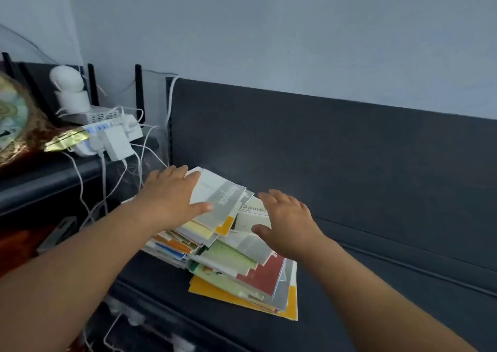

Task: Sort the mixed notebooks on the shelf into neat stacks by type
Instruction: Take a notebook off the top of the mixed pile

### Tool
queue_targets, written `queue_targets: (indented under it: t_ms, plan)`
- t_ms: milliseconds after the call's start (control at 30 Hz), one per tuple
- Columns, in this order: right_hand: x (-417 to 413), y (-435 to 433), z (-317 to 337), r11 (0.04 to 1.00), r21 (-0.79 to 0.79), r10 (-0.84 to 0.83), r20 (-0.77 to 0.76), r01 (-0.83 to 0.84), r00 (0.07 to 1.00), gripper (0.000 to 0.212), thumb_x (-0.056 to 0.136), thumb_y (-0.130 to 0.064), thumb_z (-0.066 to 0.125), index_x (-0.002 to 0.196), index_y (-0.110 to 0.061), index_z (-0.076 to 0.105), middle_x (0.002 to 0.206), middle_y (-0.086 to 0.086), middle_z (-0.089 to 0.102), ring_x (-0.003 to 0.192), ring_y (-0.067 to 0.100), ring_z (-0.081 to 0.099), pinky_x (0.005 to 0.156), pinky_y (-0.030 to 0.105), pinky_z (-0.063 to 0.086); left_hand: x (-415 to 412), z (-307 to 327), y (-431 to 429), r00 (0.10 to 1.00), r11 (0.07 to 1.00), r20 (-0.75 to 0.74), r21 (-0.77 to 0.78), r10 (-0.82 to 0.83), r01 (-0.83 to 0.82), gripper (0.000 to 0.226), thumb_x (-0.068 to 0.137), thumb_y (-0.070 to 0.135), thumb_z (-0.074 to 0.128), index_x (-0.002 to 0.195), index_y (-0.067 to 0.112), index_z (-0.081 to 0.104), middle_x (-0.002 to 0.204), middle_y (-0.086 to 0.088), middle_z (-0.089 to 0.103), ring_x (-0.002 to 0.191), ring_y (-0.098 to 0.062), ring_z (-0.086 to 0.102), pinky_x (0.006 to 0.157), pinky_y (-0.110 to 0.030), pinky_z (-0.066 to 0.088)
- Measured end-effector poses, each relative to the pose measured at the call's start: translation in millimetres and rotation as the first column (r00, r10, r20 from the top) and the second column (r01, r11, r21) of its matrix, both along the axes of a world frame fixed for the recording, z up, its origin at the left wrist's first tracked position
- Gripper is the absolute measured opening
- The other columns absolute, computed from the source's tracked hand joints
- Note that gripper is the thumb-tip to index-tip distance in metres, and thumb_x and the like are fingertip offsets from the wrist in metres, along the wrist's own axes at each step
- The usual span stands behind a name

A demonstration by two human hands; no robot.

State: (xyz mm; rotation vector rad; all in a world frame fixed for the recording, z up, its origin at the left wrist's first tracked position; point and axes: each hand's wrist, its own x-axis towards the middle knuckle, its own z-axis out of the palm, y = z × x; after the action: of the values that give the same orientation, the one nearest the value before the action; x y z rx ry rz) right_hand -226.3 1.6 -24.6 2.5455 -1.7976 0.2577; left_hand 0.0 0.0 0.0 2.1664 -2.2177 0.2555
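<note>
Looking down, we see a messy pile of notebooks (234,265) lying on the dark shelf (363,190), towards its left end. The left hand (172,195) lies flat on the grey-white top notebook (220,193), fingers straight and thumb stretched across the cover. The right hand (289,222) is just beside it, fingers fanned out and relaxed over a cream booklet (251,218); we cannot tell whether it touches the paper. Red, green and yellow covers stick out askew lower in the pile. To the left, a white power strip (113,136) with plugged adapters and trailing cables sits near a small white camera (70,88).
</note>
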Motion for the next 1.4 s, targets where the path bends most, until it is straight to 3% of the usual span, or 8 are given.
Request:
queue_targets:
  t_ms: [467, 567, 667, 833, 900, 1067, 1200, 1400]
  plan:
    - [45.8, -39.5, -37.6, 0.989, 0.138, -0.069, 0.077, 0.058, 0.995, 0.043, 0.102, -0.016, 0.037, 0.145, -0.013, 0.035, 0.146, 0.008, 0.042, 0.128, 0.03, 0.043, 0.102, 0.037, 0.04, 25.4, -37.2, -37.9, 0.998, 0.98, -0.05, 0.195, -0.031, 0.04, 0.077, 0.091, 0.07, 0.023, 0.154, 0.026, 0.012, 0.162, -0.004, 0.002, 0.149, -0.024, 0.001, 0.119, -0.046, 0.007]
    - [50.5, -39.7, -38.8, 0.984, 0.168, -0.093, 0.18, 0.062, 0.979, 0.036, 0.102, -0.015, 0.036, 0.137, -0.01, 0.045, 0.137, 0.01, 0.05, 0.122, 0.028, 0.049, 0.097, 0.035, 0.042, 25.2, -39.0, -36.6, 0.999, 0.983, -0.042, 0.181, -0.028, 0.035, 0.077, 0.091, 0.07, 0.021, 0.154, 0.027, 0.011, 0.162, -0.004, 0.001, 0.149, -0.024, 0.001, 0.119, -0.047, 0.007]
    - [56.7, -38.9, -34.7, 0.964, 0.246, -0.192, 0.381, 0.1, 0.904, 0.039, 0.104, -0.03, 0.034, 0.135, -0.009, 0.047, 0.128, 0.012, 0.058, 0.115, 0.027, 0.054, 0.092, 0.033, 0.043, 23.4, -41.1, -35.2, 0.999, 0.986, -0.021, 0.161, -0.037, 0.04, 0.078, 0.09, 0.071, 0.018, 0.154, 0.026, 0.012, 0.162, -0.005, 0.003, 0.149, -0.024, 0.002, 0.119, -0.047, 0.006]
    - [65.5, -44.3, -35.3, 0.894, 0.424, -0.406, 0.628, 0.146, 0.664, 0.061, 0.092, -0.046, 0.054, 0.142, -0.015, 0.039, 0.115, 0.006, 0.064, 0.107, 0.027, 0.063, 0.092, 0.037, 0.051, 12.7, -41.9, -24.8, 0.997, 0.984, 0.001, 0.16, -0.079, 0.077, 0.079, 0.089, 0.073, 0.014, 0.154, 0.027, 0.012, 0.162, -0.006, 0.005, 0.148, -0.025, 0.002, 0.118, -0.048, 0.0]
    - [67.2, -44.4, -37.1, 0.861, 0.492, -0.467, 0.67, 0.127, 0.577, 0.069, 0.084, -0.042, 0.064, 0.143, -0.018, 0.037, 0.12, 0.008, 0.063, 0.102, 0.028, 0.066, 0.09, 0.041, 0.054, 8.4, -42.1, -21.4, 0.995, 0.981, -0.006, 0.164, -0.104, 0.103, 0.079, 0.089, 0.073, 0.014, 0.154, 0.028, 0.012, 0.162, -0.006, 0.005, 0.149, -0.024, 0.0, 0.119, -0.048, -0.001]
    - [58.4, -42.1, -31.1, 0.855, 0.498, -0.507, 0.739, 0.146, 0.444, 0.07, 0.084, -0.01, 0.069, 0.144, -0.015, 0.034, 0.097, -0.002, 0.059, 0.08, 0.016, 0.061, 0.068, 0.028, 0.052, 6.2, -43.1, -14.7, 0.982, 0.969, -0.093, 0.175, -0.162, 0.176, 0.08, 0.09, 0.072, 0.023, 0.154, 0.028, 0.005, 0.162, -0.003, 0.001, 0.149, -0.021, 0.0, 0.12, -0.044, 0.002]
    - [49.4, -37.9, -27.1, 0.847, 0.508, -0.527, 0.762, 0.158, 0.376, 0.073, 0.086, 0.0, 0.065, 0.148, -0.01, 0.029, 0.108, 0.004, 0.054, 0.075, 0.014, 0.06, 0.059, 0.022, 0.054, 7.3, -45.9, -17.2, 0.986, 0.974, -0.078, 0.162, -0.15, 0.161, 0.093, 0.083, 0.079, 0.027, 0.154, 0.026, -0.003, 0.162, -0.004, -0.004, 0.149, -0.023, -0.004, 0.12, -0.046, 0.0]
    - [27.6, -29.3, -32.2, 0.854, 0.487, -0.521, 0.79, 0.185, 0.324, 0.04, 0.087, 0.004, 0.063, 0.124, -0.008, 0.055, 0.096, 0.003, 0.064, 0.082, 0.017, 0.065, 0.058, 0.023, 0.055, 4.0, -47.0, -15.9, 0.982, 0.966, -0.074, 0.182, -0.175, 0.186, 0.102, 0.077, 0.084, 0.033, 0.154, 0.025, 0.002, 0.162, -0.002, 0.005, 0.148, -0.027, 0.001, 0.119, -0.046, 0.008]
